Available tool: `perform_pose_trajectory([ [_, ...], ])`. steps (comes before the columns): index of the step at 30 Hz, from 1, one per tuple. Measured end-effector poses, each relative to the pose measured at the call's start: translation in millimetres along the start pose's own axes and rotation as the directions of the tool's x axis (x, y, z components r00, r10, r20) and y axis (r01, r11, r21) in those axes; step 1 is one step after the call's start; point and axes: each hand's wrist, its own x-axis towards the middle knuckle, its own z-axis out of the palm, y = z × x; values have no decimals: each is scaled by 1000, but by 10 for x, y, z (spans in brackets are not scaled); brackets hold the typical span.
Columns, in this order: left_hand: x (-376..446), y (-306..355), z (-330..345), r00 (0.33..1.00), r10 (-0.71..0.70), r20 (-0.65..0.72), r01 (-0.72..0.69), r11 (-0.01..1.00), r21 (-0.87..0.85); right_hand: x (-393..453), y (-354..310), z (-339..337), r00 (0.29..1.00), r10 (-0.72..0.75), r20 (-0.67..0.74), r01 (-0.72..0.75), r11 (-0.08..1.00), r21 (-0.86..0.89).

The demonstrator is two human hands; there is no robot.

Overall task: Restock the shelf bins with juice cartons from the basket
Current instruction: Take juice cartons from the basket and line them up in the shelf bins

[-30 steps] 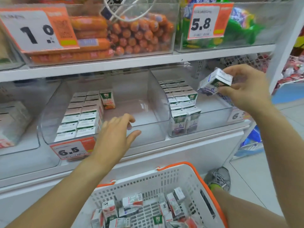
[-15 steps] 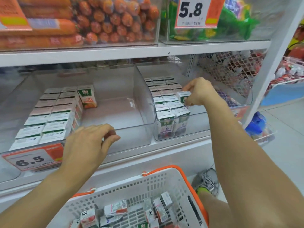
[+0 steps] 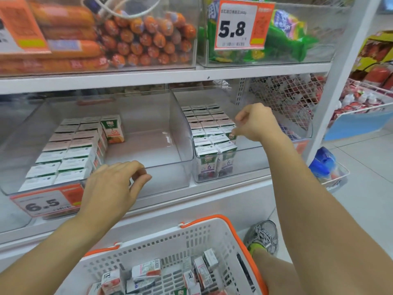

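Note:
My right hand [image 3: 256, 124] reaches into the right clear bin [image 3: 251, 165] and pinches a juice carton [image 3: 232, 136] with its fingertips, setting it down at the right edge of the rows of cartons [image 3: 205, 129] standing there. My left hand [image 3: 112, 184] grips the front rim of the left clear bin [image 3: 165, 175], fingers curled over it. That bin holds rows of cartons [image 3: 70, 150] on its left side and one orange-labelled carton [image 3: 112, 128] at the back. Below, the white basket with an orange rim [image 3: 212, 229] holds several loose cartons [image 3: 146, 271].
The shelf above carries bins of orange sausages [image 3: 136, 39] and green packets [image 3: 285, 43], with a 5.8 price tag [image 3: 236, 26]. A 6.5 tag [image 3: 44, 205] hangs on the left bin. A white shelf post [image 3: 331, 99] and wire baskets [image 3: 285, 103] stand right. My shoe [image 3: 263, 235] is beside the basket.
My right hand brought the carton from in front of the shelf down into the right bin. My left hand's fingers curled onto the left bin's front rim.

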Motion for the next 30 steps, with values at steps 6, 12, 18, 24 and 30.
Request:
perform_pose_trajectory([
  [6,-184,392,-117,966,-56,-254,-47,923,-382,-1188,-186,164,940,-255,-228,322,884,339],
  [12,-966,682,539,787,72,613,264,858,-440,-2200,652,1251,816,-228,531,131,968,215],
  [18,-2344,532,1177,268,-113,957,658,747,-96,-2677,1405,1944,473,-16,881,244,963,-113],
  [24,-2886,719,1556,176,-228,957,815,579,-12,-2767,1636,2265,536,9,844,469,829,-307],
  [30,-2748,1023,1867,206,-184,961,882,461,-101,-2739,1601,2362,569,45,821,491,782,-384],
])
